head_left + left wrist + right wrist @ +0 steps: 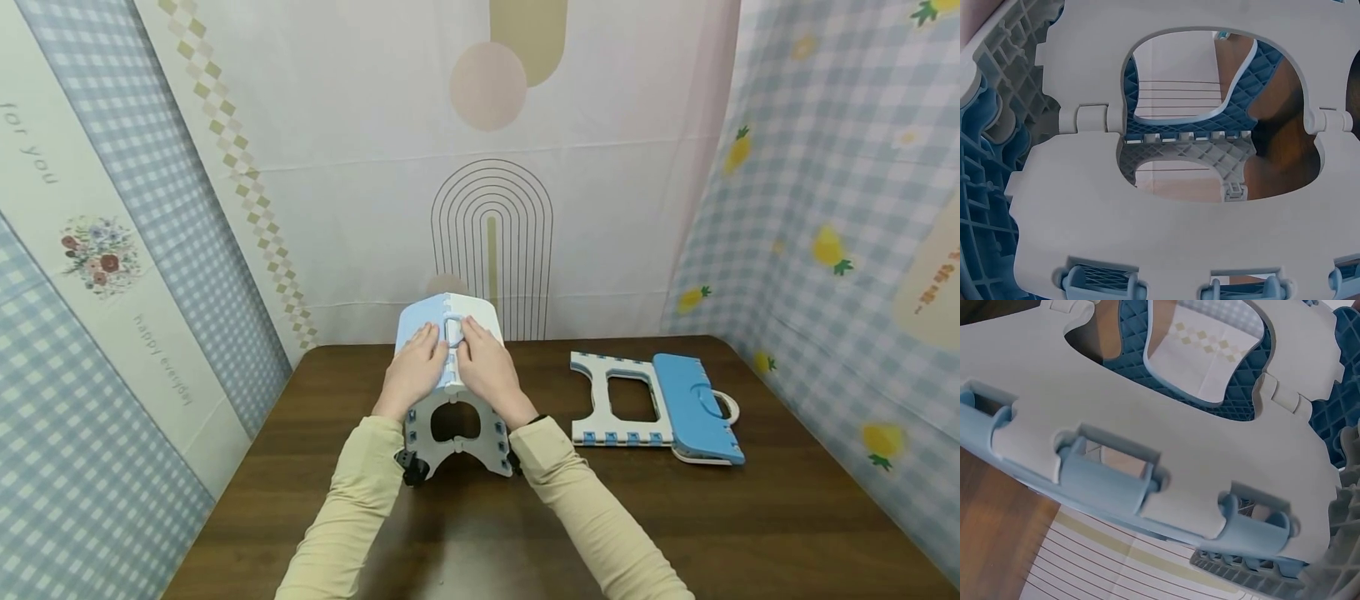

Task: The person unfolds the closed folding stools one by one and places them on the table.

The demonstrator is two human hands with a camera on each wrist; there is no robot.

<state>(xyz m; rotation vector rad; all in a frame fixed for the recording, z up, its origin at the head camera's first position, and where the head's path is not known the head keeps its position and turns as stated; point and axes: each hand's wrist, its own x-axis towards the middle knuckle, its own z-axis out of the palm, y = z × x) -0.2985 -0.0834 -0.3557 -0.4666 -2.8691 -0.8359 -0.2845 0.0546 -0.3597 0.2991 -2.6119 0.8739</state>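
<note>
A blue and white folding stool (450, 375) stands half unfolded on the brown table (750, 517), its seat peaked in the middle. My left hand (415, 367) lies flat on the blue half of the seat. My right hand (486, 371) lies flat on the white half, fingers straight, beside the centre handle slot (454, 331). The left wrist view shows the stool's white side panel (1166, 219) close up with its oval cut-out. The right wrist view shows the other side panel (1147, 456) with blue hinge knuckles (1104, 481). Neither hand appears in the wrist views.
A second stool (652, 408), folded flat, lies on the table to the right with its handle loop (731, 408) pointing right. Patterned cloth walls (487, 167) close in the back and both sides. The table's near edge runs below my sleeves.
</note>
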